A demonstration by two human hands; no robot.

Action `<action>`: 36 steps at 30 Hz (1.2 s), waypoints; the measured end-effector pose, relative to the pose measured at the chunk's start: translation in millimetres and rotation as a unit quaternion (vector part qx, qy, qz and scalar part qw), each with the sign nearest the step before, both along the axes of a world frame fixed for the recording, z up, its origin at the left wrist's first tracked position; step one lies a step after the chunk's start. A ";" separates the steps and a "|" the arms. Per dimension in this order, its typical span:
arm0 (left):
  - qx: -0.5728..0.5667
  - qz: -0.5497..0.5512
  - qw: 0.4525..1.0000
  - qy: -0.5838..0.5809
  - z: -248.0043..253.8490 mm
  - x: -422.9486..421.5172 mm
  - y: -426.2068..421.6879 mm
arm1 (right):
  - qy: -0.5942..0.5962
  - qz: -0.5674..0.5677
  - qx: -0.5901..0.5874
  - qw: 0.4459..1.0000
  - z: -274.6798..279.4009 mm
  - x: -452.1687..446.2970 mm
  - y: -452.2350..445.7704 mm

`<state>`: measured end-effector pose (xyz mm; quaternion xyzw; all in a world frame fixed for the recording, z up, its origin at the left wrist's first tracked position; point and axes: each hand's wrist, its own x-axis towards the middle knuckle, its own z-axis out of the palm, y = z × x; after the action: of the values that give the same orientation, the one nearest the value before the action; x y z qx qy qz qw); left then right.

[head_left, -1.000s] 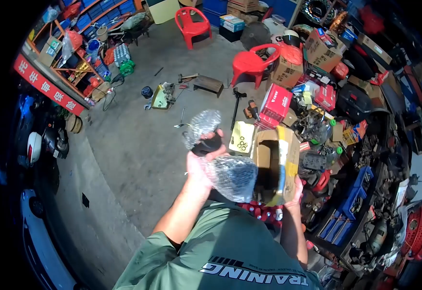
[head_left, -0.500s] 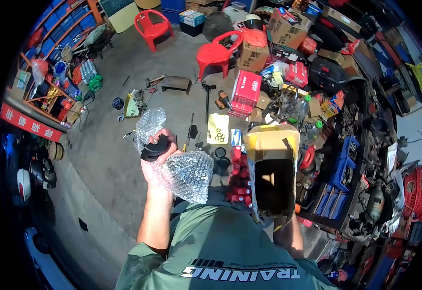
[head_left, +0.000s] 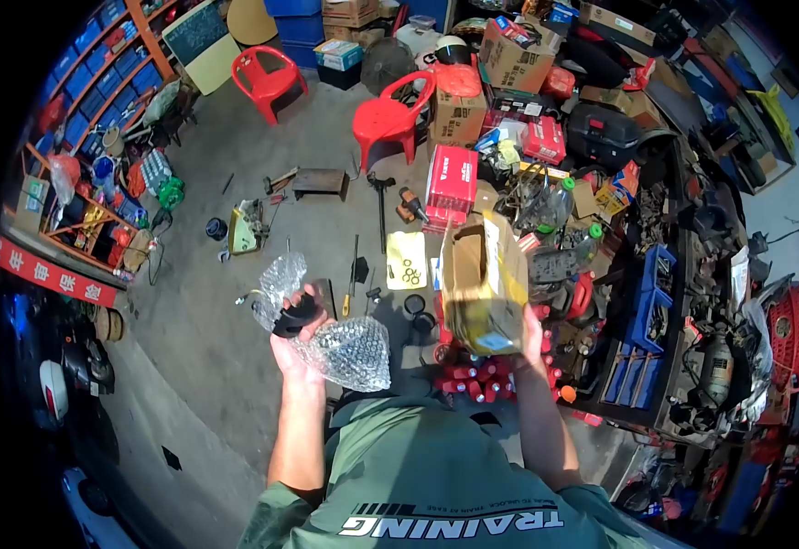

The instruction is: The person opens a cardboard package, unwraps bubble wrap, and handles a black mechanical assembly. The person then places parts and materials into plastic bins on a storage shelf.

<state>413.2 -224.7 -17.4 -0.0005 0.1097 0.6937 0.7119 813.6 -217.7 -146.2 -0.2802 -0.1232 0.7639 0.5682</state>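
My left hand [head_left: 295, 355] is closed around a black round part [head_left: 297, 317] with clear bubble wrap [head_left: 352, 355] about it. The wrap spreads out on both sides of my fingers, and the part's full shape is hidden. On the other side, my right hand [head_left: 533, 340] grips the lower right side of an open cardboard box [head_left: 506, 291] with yellow tape on it. The box is tilted, its torn opening facing up and away from me. I cannot see how deep its inside goes or whether it holds anything.
On the floor ahead lie a yellow sheet with black rings [head_left: 406, 260], a cordless drill [head_left: 410, 205] and a screwdriver [head_left: 348, 285]. Red bottles [head_left: 484, 381] stand below the box. Two red chairs [head_left: 388, 124] are farther off. A cluttered workbench with blue bins [head_left: 648, 311] runs along the right.
My right hand has raised and turned the box, so its opening now points away instead of toward me. The left hand still holds the black part and bubble wrap, nearly in place.
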 end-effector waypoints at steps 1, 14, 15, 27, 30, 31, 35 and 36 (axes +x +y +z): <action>-0.023 0.004 1.000 0.014 -1.4 3.4 -2.2 | 0.030 -0.018 -0.044 0.998 2.5 -5.4 -4.7; -0.184 0.017 0.968 0.167 -15.7 27.2 -14.0 | 0.038 0.000 -0.308 0.951 -103.3 -27.5 -82.2; -0.191 0.021 0.965 0.179 -17.3 26.3 -14.3 | 0.045 -0.010 -0.298 0.953 -103.1 -31.1 -73.7; -0.105 0.053 0.929 0.351 17.9 32.4 2.4 | -0.242 -0.027 -0.074 0.967 68.7 -18.9 241.5; -0.092 0.049 0.932 0.346 10.8 33.2 3.3 | -0.426 0.023 0.007 0.904 104.5 -66.6 226.0; -0.069 0.054 0.927 0.365 12.3 33.3 3.3 | -0.411 0.059 0.050 0.908 89.3 -78.0 216.4; -0.079 0.061 0.929 0.358 1.9 35.1 5.4 | -0.359 0.227 0.245 0.872 127.0 -160.8 106.1; -0.080 0.061 0.928 0.358 0.7 34.7 5.4 | -0.361 0.248 0.274 0.856 136.4 -174.1 84.7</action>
<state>447.9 -219.3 -16.7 0.1842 0.4125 0.6789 0.5788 639.5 -132.9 -9.8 -0.3298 -0.5893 0.6602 0.3289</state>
